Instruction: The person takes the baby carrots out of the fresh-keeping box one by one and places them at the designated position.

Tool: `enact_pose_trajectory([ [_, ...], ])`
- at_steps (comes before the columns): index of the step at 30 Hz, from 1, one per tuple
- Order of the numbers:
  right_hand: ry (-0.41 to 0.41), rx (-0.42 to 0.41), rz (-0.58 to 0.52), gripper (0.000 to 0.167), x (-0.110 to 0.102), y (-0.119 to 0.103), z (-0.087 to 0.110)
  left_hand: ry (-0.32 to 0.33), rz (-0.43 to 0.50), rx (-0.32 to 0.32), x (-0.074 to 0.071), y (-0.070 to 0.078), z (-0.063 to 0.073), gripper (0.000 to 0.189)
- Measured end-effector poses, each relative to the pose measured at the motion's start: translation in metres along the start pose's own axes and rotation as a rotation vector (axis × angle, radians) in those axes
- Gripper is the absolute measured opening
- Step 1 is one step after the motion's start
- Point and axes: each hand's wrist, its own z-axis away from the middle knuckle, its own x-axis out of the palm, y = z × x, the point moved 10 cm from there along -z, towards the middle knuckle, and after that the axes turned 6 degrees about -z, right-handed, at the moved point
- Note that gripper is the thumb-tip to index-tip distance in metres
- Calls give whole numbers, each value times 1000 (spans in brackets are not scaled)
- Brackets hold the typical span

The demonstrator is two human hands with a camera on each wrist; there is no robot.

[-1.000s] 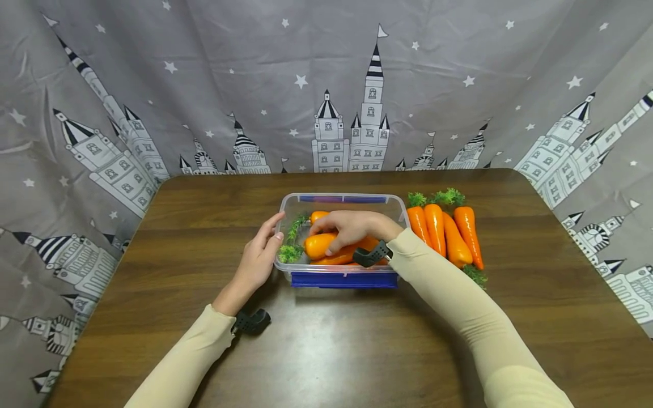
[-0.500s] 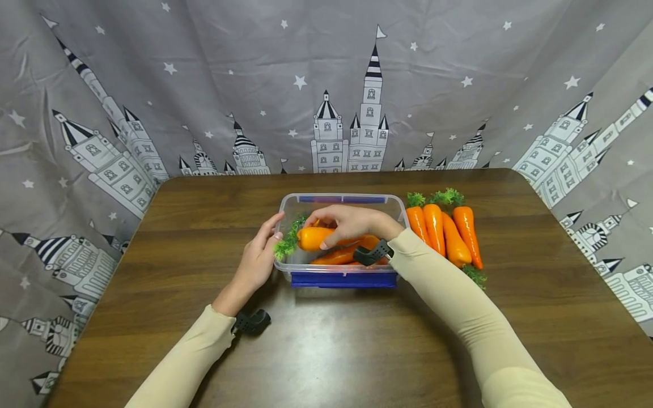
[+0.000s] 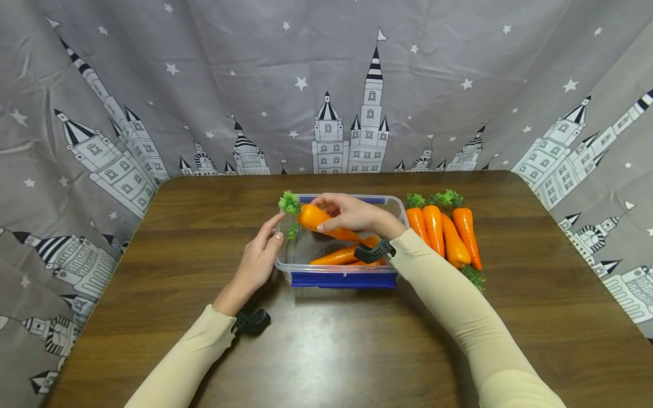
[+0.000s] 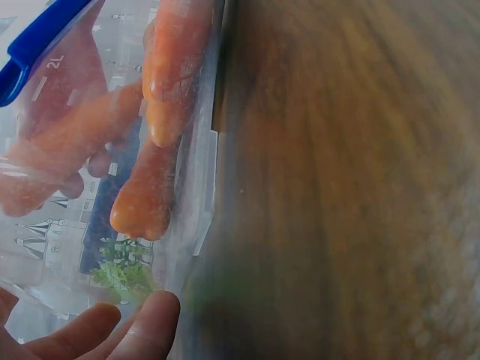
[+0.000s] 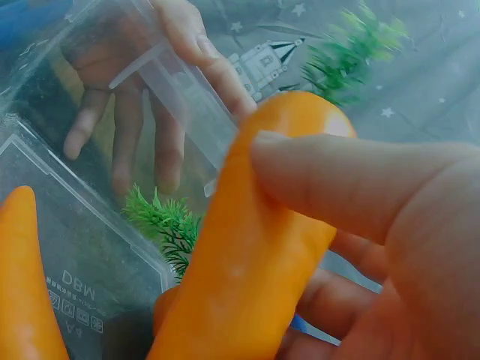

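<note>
My right hand [image 3: 354, 215] grips a glossy toy carrot [image 3: 312, 217] between thumb and fingers. The carrot is raised in the clear plastic box [image 3: 311, 279], tilted, its green top [image 3: 289, 203] up at the left rim. In the right wrist view the thumb presses on the carrot's thick end [image 5: 300, 116]. My left hand [image 3: 260, 260] touches the box's left end from outside, its fingers [image 5: 127, 135] fairly straight and seen through the wall. More carrots [image 3: 334, 258] lie on the box floor, partly hidden by the right wrist. Another green sprig [image 3: 293, 231] shows below the held one.
Several toy carrots [image 3: 433, 226] with green tops lie side by side on the brown wooden table [image 3: 326, 351], right of the box. A blue latch flap [image 3: 344, 279] hangs on the box's front. Behind the table hangs a grey curtain [image 3: 204, 73] printed with castles.
My right hand has lifted the carrot off the box floor, tipping its green top up and away toward the back left rim. The left hand has stayed at the box's left end.
</note>
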Motion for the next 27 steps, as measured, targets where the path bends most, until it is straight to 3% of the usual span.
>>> enact_pose_trajectory([
  [8, 124, 8, -112, 51, -10, -3, 2, 2, 9, 11, -1, -1, 1, 47],
  [13, 199, -2, -244, 52, -18, -6, 6, -3, 13, 7, 0, -1, 1, 47],
  [21, 253, 85, -394, 57, -23, -1, 10, -6, 20, 14, 0, 1, 2, 47],
  [27, 312, 113, -442, 58, -29, 1, 15, -4, 20, 15, -1, 1, 3, 47],
])
